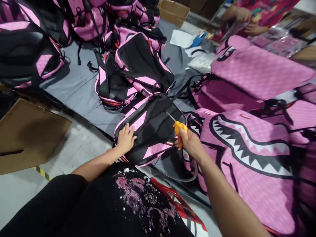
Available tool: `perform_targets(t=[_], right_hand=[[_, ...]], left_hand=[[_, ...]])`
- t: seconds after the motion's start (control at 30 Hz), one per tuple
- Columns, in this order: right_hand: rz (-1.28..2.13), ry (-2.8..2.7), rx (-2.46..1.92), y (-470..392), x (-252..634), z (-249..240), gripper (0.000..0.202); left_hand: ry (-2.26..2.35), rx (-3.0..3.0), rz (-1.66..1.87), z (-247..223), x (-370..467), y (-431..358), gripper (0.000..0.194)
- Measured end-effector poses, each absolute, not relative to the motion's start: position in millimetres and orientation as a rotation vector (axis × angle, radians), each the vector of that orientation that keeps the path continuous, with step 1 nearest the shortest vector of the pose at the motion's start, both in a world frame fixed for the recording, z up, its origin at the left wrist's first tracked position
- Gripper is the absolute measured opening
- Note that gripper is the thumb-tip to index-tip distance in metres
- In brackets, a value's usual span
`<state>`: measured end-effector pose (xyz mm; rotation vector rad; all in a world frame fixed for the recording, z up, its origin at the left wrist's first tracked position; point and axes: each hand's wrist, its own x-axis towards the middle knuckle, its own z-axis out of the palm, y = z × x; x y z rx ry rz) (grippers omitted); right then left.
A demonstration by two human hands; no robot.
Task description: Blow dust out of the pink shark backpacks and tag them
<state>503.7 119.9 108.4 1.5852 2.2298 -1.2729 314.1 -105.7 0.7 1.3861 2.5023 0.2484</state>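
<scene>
Head view: the black-and-pink backpack (158, 123) being handled lies straps-up right at the near edge of the grey-covered counter (74, 85). Left hand (125, 140) rests on its left side, fingers spread apart; right hand (190, 141) has its fingers wrapped around an orange air gun (180, 130), thin nozzle over the pack (can't tell if it's touching), with a see-through hose (184, 180) looping down by the near edge. It's pretty crowded: two more packs (145, 62) sit just beyond, one butting up against it, and a big pink shark-mouth bag (249, 144) crowds its right side along the near edge. Another black pack (19, 52) takes up the left end, and there's a heap of pink ones (86, 24) toward the far left. Container-wise, a cardboard box (32, 135) stands off the near-left edge and a smaller carton (174, 12) is by the far edge, can't make out what's in either. Far right has clear plastic packaging (274, 42) with pink stuff inside, near a co-worker's hands (243, 15), plus white paper (182, 39) and a whitish plastic bag (202, 62), contents unreadable.
</scene>
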Motion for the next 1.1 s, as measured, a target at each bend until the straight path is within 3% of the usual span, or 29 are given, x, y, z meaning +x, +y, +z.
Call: perform_targets(t=[0.07,0.23,0.33,0.4,0.5,0.57,0.7,0.8,0.87,0.97,1.1], right_hand=[[-1.022,2.279,1.507,145,491,108,0.046],[-0.58,2.318,1.404,178,454,101,0.049],[-0.35,2.334,1.456,169,447,102,0.055],[-0.383,2.345,1.382,151,451,102,0.053],[-0.882,2.317,0.881,117,458,101,0.044],[-1.067,2.281,0.685,103,459,99,0.043],[-0.798,2.387,1.015,109,446,99,0.045],[-0.943,2.377,0.813,117,434,104,0.042],[-0.868,2.439,0.916,118,429,109,0.043],[-0.803,2.43,0.984,118,428,119,0.047],[-0.774,2.356,0.994,124,448,132,0.047]], left_hand=[[2.572,1.337,0.306,6,310,-105,0.053],[2.54,1.315,0.222,5,318,-106,0.059],[2.437,1.12,0.594,1,313,-108,0.049],[2.249,0.787,1.018,1,301,-111,0.04],[1.811,0.153,1.315,-2,277,-112,0.038],[1.639,-0.123,1.252,-7,263,-111,0.038],[1.583,-0.22,1.129,-21,246,-106,0.031],[1.628,-0.173,1.102,-22,248,-105,0.031],[1.689,-0.127,1.103,-18,258,-105,0.034],[1.969,0.163,1.041,-10,282,-104,0.042],[2.408,0.968,0.47,-2,306,-99,0.058]])
